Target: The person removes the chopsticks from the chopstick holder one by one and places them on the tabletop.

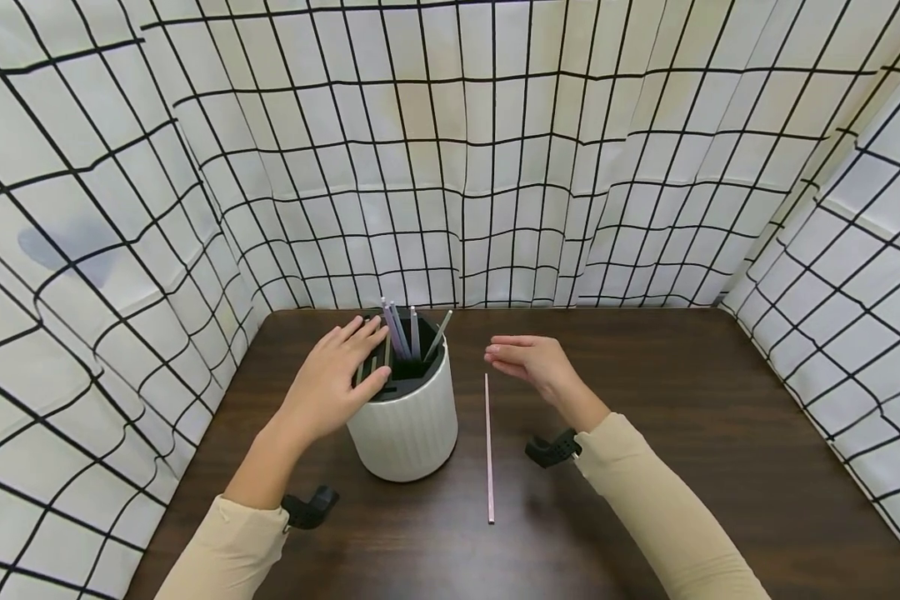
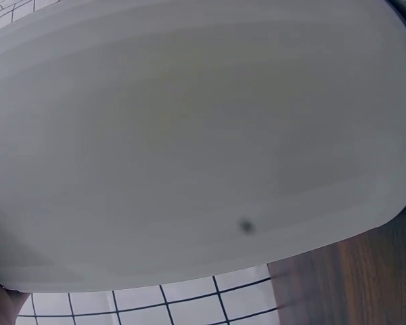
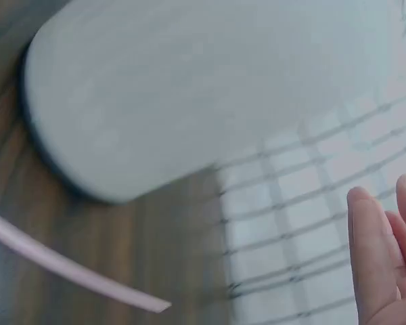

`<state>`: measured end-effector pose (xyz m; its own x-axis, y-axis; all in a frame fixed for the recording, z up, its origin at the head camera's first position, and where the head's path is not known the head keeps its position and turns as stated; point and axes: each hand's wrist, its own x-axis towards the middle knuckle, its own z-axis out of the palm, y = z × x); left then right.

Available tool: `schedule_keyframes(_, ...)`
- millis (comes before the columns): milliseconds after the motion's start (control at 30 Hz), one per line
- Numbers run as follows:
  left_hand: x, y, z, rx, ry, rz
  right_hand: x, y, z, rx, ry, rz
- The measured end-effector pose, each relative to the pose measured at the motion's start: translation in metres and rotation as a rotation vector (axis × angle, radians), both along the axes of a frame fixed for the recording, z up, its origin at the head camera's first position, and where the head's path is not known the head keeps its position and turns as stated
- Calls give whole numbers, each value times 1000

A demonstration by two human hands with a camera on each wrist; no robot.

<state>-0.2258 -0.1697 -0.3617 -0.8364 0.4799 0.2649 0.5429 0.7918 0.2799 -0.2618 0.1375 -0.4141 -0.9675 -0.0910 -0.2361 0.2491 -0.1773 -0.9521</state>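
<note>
A white ribbed cylindrical holder (image 1: 405, 437) with a dark divided insert (image 1: 414, 379) stands upright left of centre; its pale side (image 2: 189, 135) fills most of the left wrist view. My left hand (image 1: 335, 371) rests on the holder's top left part, fingers extended and spread. Several thin purple and greyish sticks (image 1: 415, 333) stand in the insert. On the table lies a slim pink stick (image 1: 489, 450), pointing away from me. Just beyond its far end, my right hand (image 1: 536, 362) hovers with fingers together and nothing visible between them. The same pink stick (image 3: 74, 269) shows in the right wrist view.
The dark brown wooden table (image 1: 645, 375) extends to the right of the right hand. White cloth with a black grid (image 1: 510, 167) hangs behind the table and along both sides. A black wrist device (image 1: 551, 450) is on the right arm, another (image 1: 311, 507) on the left.
</note>
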Motion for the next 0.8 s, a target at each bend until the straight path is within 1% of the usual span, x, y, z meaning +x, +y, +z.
schedule_keyframes(67,1,0,0,0,1,-1,6,-6,17,-4,58,23)
schedule_keyframes(167,1,-1,0,3,-2,-2,15,-17,37,-4,167,48)
schedule_keyframes(233,1,-1,0,2,-6,1,20,-25,47,11,240,57)
schedule_keyframes(300,1,0,1,0,-10,1,23,-32,53,39,302,71)
schedule_keyframes(400,1,-1,1,0,-14,4,26,-41,58,86,352,83)
schedule_keyframes(533,0,-1,0,3,-12,7,27,-47,60,113,372,82)
schedule_keyframes(700,-1,0,-1,12,-9,5,27,-53,60,110,410,92)
schedule_keyframes(800,-1,-1,-1,16,-12,7,27,-57,61,83,426,86)
